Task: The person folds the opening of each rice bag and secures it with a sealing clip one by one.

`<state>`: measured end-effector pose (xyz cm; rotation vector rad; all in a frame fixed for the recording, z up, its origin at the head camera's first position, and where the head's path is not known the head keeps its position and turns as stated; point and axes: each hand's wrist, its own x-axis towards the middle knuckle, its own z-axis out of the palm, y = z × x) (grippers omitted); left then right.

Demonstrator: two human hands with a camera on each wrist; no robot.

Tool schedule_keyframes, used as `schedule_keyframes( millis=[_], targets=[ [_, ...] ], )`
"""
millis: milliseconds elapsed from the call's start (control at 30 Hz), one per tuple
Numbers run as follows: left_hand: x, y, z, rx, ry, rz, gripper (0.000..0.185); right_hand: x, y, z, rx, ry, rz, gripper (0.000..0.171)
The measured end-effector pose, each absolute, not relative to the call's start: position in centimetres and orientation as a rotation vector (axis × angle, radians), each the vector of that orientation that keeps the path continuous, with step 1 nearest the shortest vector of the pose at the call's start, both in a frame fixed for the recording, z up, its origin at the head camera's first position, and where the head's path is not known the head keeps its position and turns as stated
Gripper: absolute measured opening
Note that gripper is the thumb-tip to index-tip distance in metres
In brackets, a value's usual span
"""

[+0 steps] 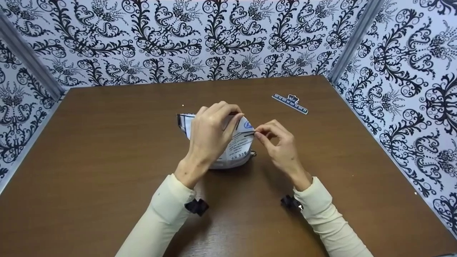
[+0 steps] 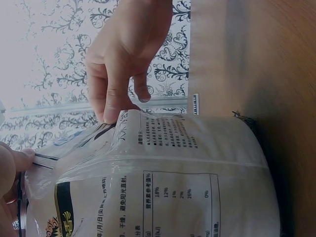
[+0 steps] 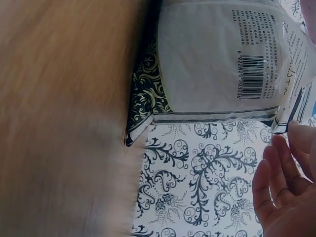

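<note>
A plump, printed plastic food bag (image 1: pixel 237 149) stands on the table in front of me. My left hand (image 1: pixel 211 134) reaches over its top and grips the upper edge with thumb and fingers. On the other side my right hand (image 1: pixel 284 148) pinches the bag's top right corner between thumb and forefinger. Printed tables cover the bag's side (image 2: pixel 197 163) in the left wrist view, where the top looks creased and folded over. A barcode (image 3: pixel 253 76) and a black-and-gold patterned base (image 3: pixel 148 84) show in the right wrist view.
Behind the bag to the right lies a flat clip (image 1: pixel 290 103) with a dark blue and white pattern. The brown wooden table (image 1: pixel 107 160) is bordered by walls (image 1: pixel 171 35) with black scroll designs at the back and sides.
</note>
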<state>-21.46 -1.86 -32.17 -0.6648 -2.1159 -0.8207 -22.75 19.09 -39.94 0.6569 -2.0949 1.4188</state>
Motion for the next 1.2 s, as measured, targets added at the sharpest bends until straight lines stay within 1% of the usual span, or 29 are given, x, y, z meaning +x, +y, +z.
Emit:
schedule_keyframes(
  millis=[800,1200],
  targets=[
    [-21.32,-1.81,-32.23,-0.660,-2.134,-0.834,0.014,-22.77,19.59,-40.63,0.674,-2.103,1.341,0.005],
    [-21.23,-2.26,-31.96,-0.698,-2.146,-0.834,0.015,-22.88,19.46,-40.62,0.682,-2.095,1.281,0.005]
  ],
)
